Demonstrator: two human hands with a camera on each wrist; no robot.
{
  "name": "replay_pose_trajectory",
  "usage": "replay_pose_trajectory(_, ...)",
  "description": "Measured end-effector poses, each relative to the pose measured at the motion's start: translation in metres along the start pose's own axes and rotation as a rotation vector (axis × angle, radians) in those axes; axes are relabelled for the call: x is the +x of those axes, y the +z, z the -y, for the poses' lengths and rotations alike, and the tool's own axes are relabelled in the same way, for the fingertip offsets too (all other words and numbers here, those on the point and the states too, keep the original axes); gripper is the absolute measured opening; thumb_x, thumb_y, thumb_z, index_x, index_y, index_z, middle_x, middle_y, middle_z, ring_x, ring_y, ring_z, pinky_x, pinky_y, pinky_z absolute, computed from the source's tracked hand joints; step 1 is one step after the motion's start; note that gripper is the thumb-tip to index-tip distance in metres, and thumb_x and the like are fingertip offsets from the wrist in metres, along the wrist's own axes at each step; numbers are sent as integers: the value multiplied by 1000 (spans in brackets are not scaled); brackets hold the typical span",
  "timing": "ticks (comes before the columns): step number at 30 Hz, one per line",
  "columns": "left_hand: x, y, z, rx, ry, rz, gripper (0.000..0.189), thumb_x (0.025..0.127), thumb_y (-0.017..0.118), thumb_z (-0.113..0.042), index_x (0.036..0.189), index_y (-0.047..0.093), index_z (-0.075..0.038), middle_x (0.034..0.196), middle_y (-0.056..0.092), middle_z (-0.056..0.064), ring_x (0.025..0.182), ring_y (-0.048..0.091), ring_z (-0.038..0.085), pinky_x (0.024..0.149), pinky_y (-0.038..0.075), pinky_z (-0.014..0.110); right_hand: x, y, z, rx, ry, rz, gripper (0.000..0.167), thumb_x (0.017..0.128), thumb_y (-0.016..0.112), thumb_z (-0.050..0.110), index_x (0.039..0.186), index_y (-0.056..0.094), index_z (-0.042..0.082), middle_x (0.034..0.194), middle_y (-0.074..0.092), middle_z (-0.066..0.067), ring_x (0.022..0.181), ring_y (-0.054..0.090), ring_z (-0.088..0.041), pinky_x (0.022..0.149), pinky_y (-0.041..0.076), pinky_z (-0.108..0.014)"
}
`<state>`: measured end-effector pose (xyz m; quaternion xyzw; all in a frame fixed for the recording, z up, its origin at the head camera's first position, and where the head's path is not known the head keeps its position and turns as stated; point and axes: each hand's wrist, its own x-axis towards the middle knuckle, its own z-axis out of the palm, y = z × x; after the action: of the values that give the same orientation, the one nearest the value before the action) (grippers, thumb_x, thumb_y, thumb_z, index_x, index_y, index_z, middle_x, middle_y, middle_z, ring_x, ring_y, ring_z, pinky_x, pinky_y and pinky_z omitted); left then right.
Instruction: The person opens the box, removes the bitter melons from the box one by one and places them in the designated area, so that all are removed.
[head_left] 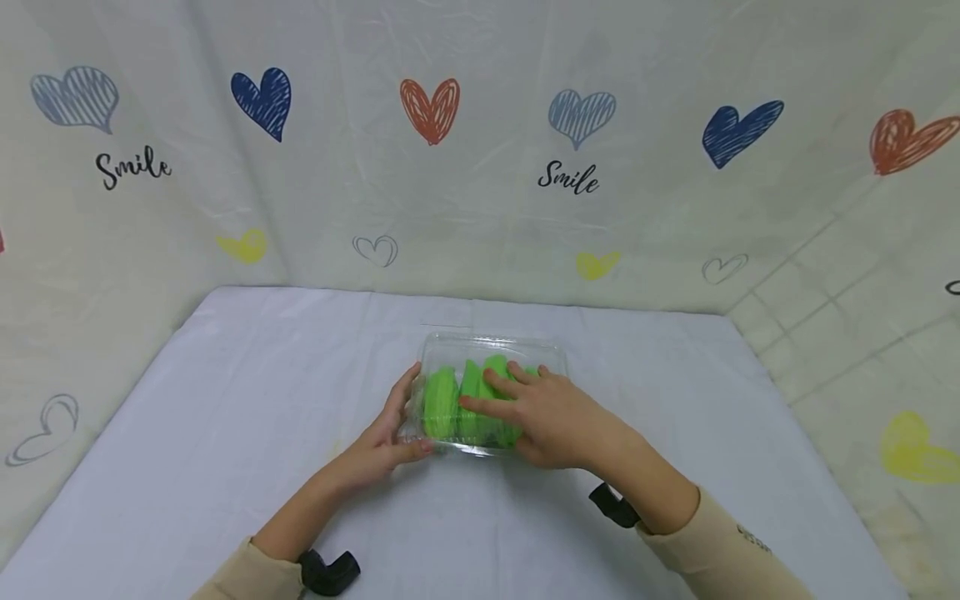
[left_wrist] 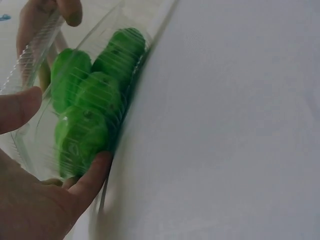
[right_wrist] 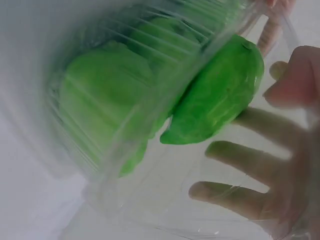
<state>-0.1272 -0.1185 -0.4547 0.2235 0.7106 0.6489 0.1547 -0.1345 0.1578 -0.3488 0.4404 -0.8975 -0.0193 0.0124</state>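
Gripping one end with left hand (head_left: 386,442) and resting right hand (head_left: 552,414), fingers loosely spread, over a clear plastic clamshell (head_left: 457,348) set sideways on white tablecloth (head_left: 225,433), green fruit-like pieces (head_left: 441,404) running front-to-back inside, plus "Smile" (head_left: 568,177) readable twice on heart-print backdrop (head_left: 480,196).

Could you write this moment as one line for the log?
left hand: holds left side of clear container; right hand: fingers spread over green pieces; green pieces: in clear container; clear container: on white tabletop
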Motion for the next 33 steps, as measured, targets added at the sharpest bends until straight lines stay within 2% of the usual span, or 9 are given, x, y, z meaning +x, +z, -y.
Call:
replay_pose_trajectory(3, 0, -3, 3, -9, 17, 8, 98, 91, 65, -3, 161, 1, -31, 167, -4, 14, 148, 7, 51, 111, 20, 71, -2, -5, -5, 71, 4, 14, 85, 72, 61, 2, 146, 48, 41, 149, 51, -10, 129, 52, -45, 73, 55, -50)
replay_pose_trajectory(5, 0, -6, 6, 1, 39, -2, 93, 92, 63, -1, 161, 7, -27, 167, 1, 15, 148, 9, 52, 110, 22, 71, -3, -11, -9, 128, 16, 20, 84, 72, 60, 0, 145, 50, 41, 149, 51, -8, 130, 53, -42, 59, 50, -37)
replay_pose_trajectory(7, 0, -8, 7, 15, 54, -21, 89, 92, 63, -1, 161, 12, -25, 166, 7, 16, 146, 13, 55, 108, 26, 71, -5, -15, -12, 176, 25, 25, 84, 72, 59, -1, 143, 52, 41, 150, 50, -6, 132, 51, -40, 51, 40, -30)
replay_pose_trajectory(11, 1, -9, 5, 0, 19, -18, 93, 92, 65, -4, 162, 9, -27, 166, 7, 18, 145, 17, 56, 106, 37, 64, -5, -17, -15, 188, 13, 29, 84, 73, 61, 0, 145, 50, 41, 152, 48, -8, 135, 48, -42, 62, 50, -38)
replay_pose_trajectory(15, 6, -10, 4, -114, -114, -38, 101, 89, 68, -3, 159, 6, -41, 165, 8, 16, 146, 19, 52, 96, 50, 49, -5, -19, -16, 186, 36, 4, 85, 72, 63, 1, 146, 49, 41, 150, 50, -8, 136, 47, -40, 84, 52, -54)
replay_pose_trajectory(17, 9, -12, 3, -185, -184, -65, 102, 88, 67, -1, 158, 7, -45, 164, 10, 13, 147, 19, 49, 92, 52, 45, -5, -20, -17, 194, 49, -8, 85, 73, 64, 1, 146, 49, 41, 150, 50, -7, 137, 47, -39, 87, 52, -55)
replay_pose_trajectory(20, 12, -15, 4, -251, -250, -101, 93, 91, 63, -2, 158, 14, -43, 163, 14, 13, 145, 24, 46, 89, 54, 43, -6, -21, -17, 201, 57, -23, 84, 74, 65, 3, 147, 47, 41, 150, 50, -7, 137, 47, -37, 89, 52, -53)
replay_pose_trajectory(25, 15, -21, 4, -307, -274, -99, 71, 97, 59, -10, 157, 26, -31, 162, 16, 14, 141, 33, 42, 87, 56, 46, -8, -24, -19, 221, 80, -45, 83, 76, 64, 5, 148, 45, 42, 152, 49, -5, 138, 47, -32, 90, 52, -49)
replay_pose_trajectory(33, 19, -24, 4, -291, -256, -67, 64, 98, 59, -11, 155, 32, -21, 162, 21, 13, 132, 46, 37, 86, 57, 48, -8, -27, -21, 260, 123, -50, 81, 78, 62, 6, 148, 43, 44, 152, 48, -1, 137, 48, -25, 89, 52, -42)
